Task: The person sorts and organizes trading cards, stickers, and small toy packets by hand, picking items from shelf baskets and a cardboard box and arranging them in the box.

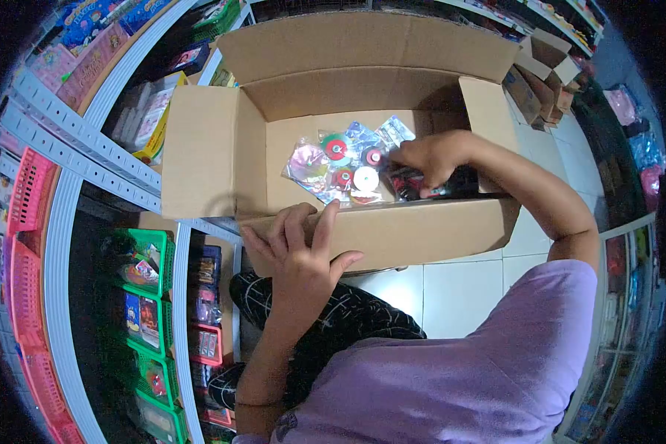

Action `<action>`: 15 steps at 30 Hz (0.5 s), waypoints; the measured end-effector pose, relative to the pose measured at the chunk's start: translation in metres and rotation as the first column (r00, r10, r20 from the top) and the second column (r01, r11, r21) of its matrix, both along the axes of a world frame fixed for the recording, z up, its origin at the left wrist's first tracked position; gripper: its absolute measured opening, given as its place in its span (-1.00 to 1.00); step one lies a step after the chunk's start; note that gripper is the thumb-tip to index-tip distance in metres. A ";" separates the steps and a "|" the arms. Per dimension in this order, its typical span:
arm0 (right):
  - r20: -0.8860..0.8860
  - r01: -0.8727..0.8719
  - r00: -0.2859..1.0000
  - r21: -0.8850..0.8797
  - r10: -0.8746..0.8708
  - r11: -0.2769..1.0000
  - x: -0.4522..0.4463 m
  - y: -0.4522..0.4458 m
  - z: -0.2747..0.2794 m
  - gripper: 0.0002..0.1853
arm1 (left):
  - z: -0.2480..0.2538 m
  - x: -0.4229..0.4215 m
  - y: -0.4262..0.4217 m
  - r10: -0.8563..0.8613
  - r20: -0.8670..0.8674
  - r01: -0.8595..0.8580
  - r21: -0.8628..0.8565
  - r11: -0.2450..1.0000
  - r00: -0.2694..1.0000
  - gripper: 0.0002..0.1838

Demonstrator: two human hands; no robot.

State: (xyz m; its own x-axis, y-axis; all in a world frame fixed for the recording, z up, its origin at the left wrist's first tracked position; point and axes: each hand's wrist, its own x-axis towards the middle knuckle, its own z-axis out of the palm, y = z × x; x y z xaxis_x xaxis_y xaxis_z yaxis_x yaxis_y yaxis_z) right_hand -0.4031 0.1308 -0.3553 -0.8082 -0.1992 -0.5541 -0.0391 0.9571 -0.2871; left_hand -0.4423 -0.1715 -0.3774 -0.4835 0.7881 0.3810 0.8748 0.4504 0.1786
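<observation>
A large open cardboard box (pixel 407 237) stands in front of me. Spread out and empty, my left hand (pixel 300 248) rests on its near flap, fingertips over the edge. My right hand (pixel 433 159) reaches into the right part of the box, its fingers curled down over dark packaged items (pixel 407 185); what they grip is partly hidden. Left of it lie clear plastic packets (pixel 309 164) holding round pieces, among them a red-and-green disc (pixel 336 149) and a white disc (pixel 365 178).
Metal shelving (pixel 118 174) runs along my left side, with green baskets (pixel 144 259) and pink baskets (pixel 28 274) of small goods. Flattened and open cartons (pixel 544 78) stand at the back right. A glass-fronted case (pixel 621 318) is to my right, above white floor tiles (pixel 459 296).
</observation>
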 end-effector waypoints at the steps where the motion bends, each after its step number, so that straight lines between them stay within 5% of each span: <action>1: -0.048 -0.015 0.999 0.107 0.020 0.994 0.003 -0.007 -0.002 -0.19 | 0.000 -0.001 0.001 -0.001 0.004 0.001 0.004 1.000 1.000 -0.21; 2: 0.026 0.053 0.998 0.101 -0.056 0.993 0.000 -0.012 0.002 -0.08 | 0.000 -0.001 0.001 0.001 0.003 -0.001 0.007 1.000 1.000 -0.21; 8: 0.080 0.058 0.995 -0.081 -0.052 0.995 -0.003 0.006 -0.019 -0.35 | 0.000 -0.003 0.002 -0.012 0.002 0.012 0.028 1.000 1.000 -0.22; 12: -0.111 0.135 0.986 0.096 -0.124 0.986 -0.005 -0.014 0.032 -0.64 | 0.007 -0.009 0.002 -0.071 0.005 0.070 0.089 0.994 0.997 -0.24; 15: -0.313 0.423 0.837 -0.147 -0.448 0.894 -0.012 -0.014 0.073 -0.60 | 0.017 -0.016 0.007 -0.091 -0.001 0.091 0.069 0.994 0.996 -0.24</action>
State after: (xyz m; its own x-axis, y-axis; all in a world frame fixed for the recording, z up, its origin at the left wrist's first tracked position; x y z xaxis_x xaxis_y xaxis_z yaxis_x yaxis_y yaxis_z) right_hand -0.4154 0.1167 -0.2818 -0.9528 0.1892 -0.2374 0.2731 0.8757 -0.3981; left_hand -0.4584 -0.1649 -0.3609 -0.4123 0.8007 0.4347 0.9110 0.3558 0.2086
